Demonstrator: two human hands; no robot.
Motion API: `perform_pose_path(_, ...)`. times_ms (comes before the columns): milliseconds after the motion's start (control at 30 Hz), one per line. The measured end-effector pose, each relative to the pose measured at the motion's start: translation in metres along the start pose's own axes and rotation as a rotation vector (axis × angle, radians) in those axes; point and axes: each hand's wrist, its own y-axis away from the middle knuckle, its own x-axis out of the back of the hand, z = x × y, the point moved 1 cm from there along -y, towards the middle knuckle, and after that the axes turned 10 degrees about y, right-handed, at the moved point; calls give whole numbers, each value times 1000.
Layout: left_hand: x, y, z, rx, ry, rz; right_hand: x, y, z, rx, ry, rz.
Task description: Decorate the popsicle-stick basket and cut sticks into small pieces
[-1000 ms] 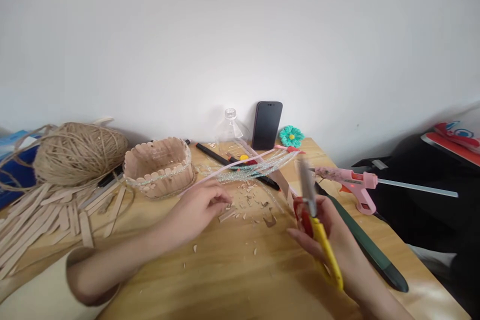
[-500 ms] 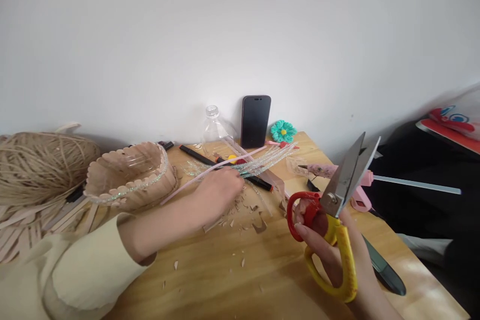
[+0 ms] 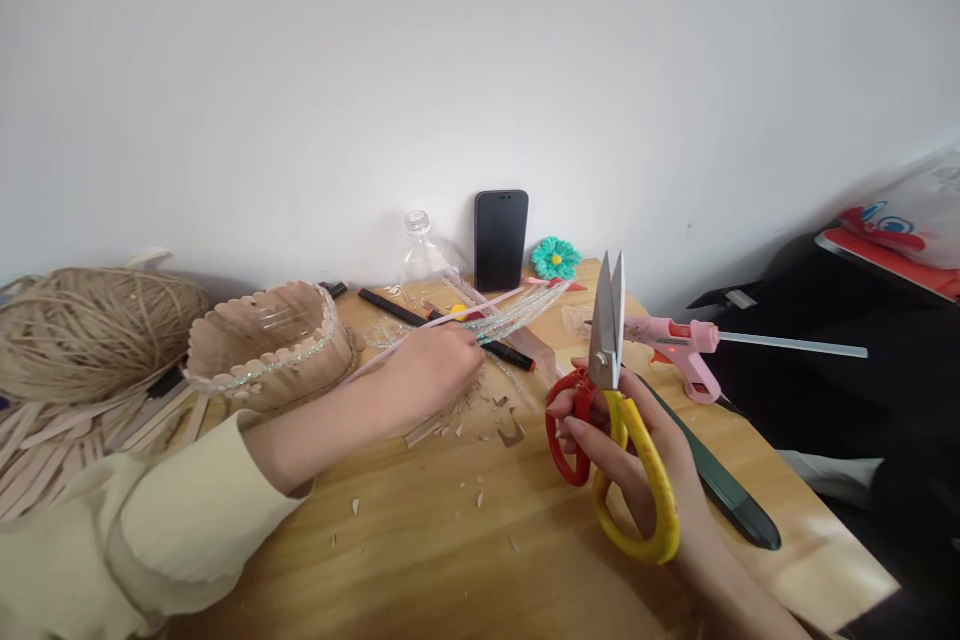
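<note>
My right hand (image 3: 637, 460) holds a pair of scissors (image 3: 604, 340) with red and yellow handles, its fingers through the loops. The blades point up, slightly apart. Over on the table, my left hand (image 3: 442, 365) is closed at a bundle of glittery, silvery pipe cleaners (image 3: 525, 312); their ends fan out on both sides of it. The fingertips are partly hidden. A plain pink pipe cleaner (image 3: 495, 303) runs slantwise behind the left hand. Small brown scraps (image 3: 502, 420) lie between the two hands.
A wooden-stick basket (image 3: 262, 350) and a twine ball (image 3: 97, 330) stand left. Behind are a bottle top (image 3: 420, 245), a phone (image 3: 501, 240) and a turquoise flower (image 3: 556, 258). A pink glue gun (image 3: 690, 340) and a dark green knife-like tool (image 3: 727, 495) lie right.
The scissors have moved left and turned more upright, and their blades have come closer together. My left hand stays at the glittery pipe cleaners. The view has shifted slightly.
</note>
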Motion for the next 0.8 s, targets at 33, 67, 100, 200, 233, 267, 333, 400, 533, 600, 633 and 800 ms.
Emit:
perform_pose_path(33,3,1,0,49,55,30,-1,0,0,-15,3,8)
perform_pose_path(67,5,3,0,90,88,51,-2,-1,0,-25,18,16)
perform_pose_path(100,7,4,0,122,101,61,-3,-1,-1,-30,36,23)
perform_pose_path(200,12,10,2,224,232,79,-9,-2,-6,-22,65,31)
perform_pose_path(233,13,13,4,250,291,72,-12,-3,-8,-12,68,33)
perform_pose_path(267,14,16,7,270,348,63,-16,-3,-11,-2,71,32)
perform_pose_path(333,16,25,13,296,445,51,-24,-4,-16,25,75,18)
perform_pose_path(400,19,36,19,332,571,64,-34,-6,-21,58,71,-5)
perform_pose_path(533,24,61,27,425,842,118,-58,-10,-29,103,97,-77)
perform_pose_path(600,27,73,29,452,884,152,-70,-11,-32,109,108,-138)
perform_pose_path(633,28,79,29,461,897,168,-76,-11,-33,109,107,-172)
perform_pose_path(800,36,101,28,479,954,228,-98,-8,-36,113,99,-288)
